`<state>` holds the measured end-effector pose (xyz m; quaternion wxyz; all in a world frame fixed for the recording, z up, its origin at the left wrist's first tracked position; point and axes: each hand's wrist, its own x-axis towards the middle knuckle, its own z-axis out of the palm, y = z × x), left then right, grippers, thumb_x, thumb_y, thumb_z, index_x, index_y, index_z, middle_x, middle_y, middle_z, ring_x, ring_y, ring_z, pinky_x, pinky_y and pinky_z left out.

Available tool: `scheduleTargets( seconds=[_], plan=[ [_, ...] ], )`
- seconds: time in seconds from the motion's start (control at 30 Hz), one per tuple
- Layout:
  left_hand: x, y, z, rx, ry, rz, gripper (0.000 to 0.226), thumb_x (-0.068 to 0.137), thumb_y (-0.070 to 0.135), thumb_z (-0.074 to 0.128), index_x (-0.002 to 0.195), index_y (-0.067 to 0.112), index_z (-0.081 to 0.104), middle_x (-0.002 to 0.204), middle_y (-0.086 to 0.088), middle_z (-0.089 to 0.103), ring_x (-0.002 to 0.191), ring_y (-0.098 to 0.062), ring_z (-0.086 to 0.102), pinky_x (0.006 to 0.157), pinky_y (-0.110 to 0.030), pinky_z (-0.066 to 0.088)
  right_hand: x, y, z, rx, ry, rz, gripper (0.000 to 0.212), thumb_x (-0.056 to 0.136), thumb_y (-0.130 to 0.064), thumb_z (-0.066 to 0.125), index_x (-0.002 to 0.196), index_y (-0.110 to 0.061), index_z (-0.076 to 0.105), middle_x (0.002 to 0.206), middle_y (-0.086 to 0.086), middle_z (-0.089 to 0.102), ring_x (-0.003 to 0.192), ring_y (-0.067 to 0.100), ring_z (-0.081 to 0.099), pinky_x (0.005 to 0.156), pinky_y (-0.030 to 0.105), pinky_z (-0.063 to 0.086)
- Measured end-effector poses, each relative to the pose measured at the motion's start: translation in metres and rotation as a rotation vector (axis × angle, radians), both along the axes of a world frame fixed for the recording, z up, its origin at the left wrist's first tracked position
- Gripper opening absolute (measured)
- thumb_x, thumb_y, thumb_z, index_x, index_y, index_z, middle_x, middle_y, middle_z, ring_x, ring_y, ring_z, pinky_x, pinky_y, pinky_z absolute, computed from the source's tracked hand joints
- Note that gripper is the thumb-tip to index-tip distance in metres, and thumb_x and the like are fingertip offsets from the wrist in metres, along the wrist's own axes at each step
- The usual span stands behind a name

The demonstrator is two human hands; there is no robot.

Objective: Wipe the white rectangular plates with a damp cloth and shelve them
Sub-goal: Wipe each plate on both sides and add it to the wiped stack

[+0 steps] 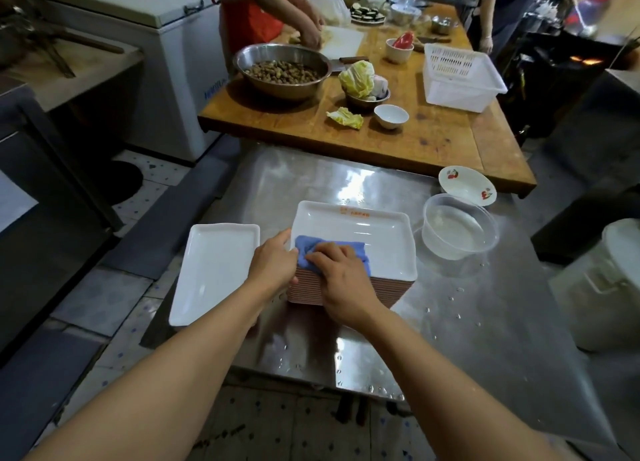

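The right hand [337,273] lies knuckles-up on a bunched blue cloth [313,252], fingers bent over it and pressing it into the near left corner of the top white rectangular plate [363,239], which caps a tall stack of like plates [349,292] on the steel tabletop [467,322]. The left hand [273,265] grips the stack's left edge, thumb along the top plate's rim and fingers curled down the side (their tips are hidden). The top plate's long axis runs left to right, with orange print along its far rim. Just left of the stack a single white rectangular plate [214,270] lies flat, its long axis running near to far. To the right stands a clear plastic tub of water [459,226].
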<state>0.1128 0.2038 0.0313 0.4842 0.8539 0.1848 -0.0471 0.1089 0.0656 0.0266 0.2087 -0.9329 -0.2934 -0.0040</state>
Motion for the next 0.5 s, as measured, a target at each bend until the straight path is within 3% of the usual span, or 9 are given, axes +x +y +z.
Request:
scheduleTargets(
  seconds=[0.17,0.27,0.37,0.43,0.5],
  plan=[
    [-0.001,-0.003,0.005,0.037,0.018,0.0,0.05,0.093,0.009,0.04,0.139,0.026,0.043,0.106,-0.005,0.06,0.054,-0.02,0.064,0.056,-0.024,0.051,-0.005,-0.056,-0.002,-0.03,-0.11,-0.133,0.032,0.064,-0.007,0.049,0.092,-0.012,0.066,0.094,0.005,0.064,0.08,0.03,0.058,0.069,0.039,0.047],
    [-0.001,-0.006,0.006,0.076,0.021,0.015,0.052,0.09,0.007,0.038,0.136,0.029,0.046,0.1,-0.002,0.06,0.052,-0.02,0.065,0.057,-0.023,0.05,-0.009,-0.092,0.004,-0.138,-0.155,-0.21,0.033,0.056,-0.002,0.051,0.084,-0.011,0.065,0.088,0.005,0.063,0.078,0.031,0.06,0.071,0.038,0.041],
    [-0.004,-0.01,0.008,0.121,0.009,0.024,0.052,0.089,0.006,0.037,0.133,0.029,0.049,0.097,-0.002,0.06,0.053,-0.021,0.065,0.058,-0.024,0.05,-0.009,-0.105,0.013,-0.166,-0.187,-0.239,0.026,0.06,0.002,0.042,0.072,-0.005,0.063,0.084,0.012,0.062,0.076,0.036,0.06,0.058,0.041,0.051],
    [-0.002,-0.01,0.01,0.128,0.027,0.039,0.048,0.089,0.006,0.037,0.13,0.025,0.051,0.094,-0.002,0.06,0.053,-0.022,0.065,0.068,-0.029,0.055,-0.008,-0.106,0.017,-0.184,-0.117,-0.255,0.019,0.068,0.011,0.051,0.079,0.001,0.063,0.096,0.017,0.058,0.086,0.038,0.055,0.059,0.046,0.053],
    [-0.001,-0.009,0.012,0.122,0.067,0.062,0.041,0.089,0.009,0.04,0.127,0.02,0.052,0.099,-0.004,0.061,0.059,-0.024,0.067,0.075,-0.034,0.056,-0.006,-0.111,0.016,-0.146,-0.031,-0.309,0.017,0.081,0.005,0.057,0.097,0.002,0.059,0.112,0.014,0.049,0.1,0.032,0.049,0.067,0.045,0.053]
  ],
)
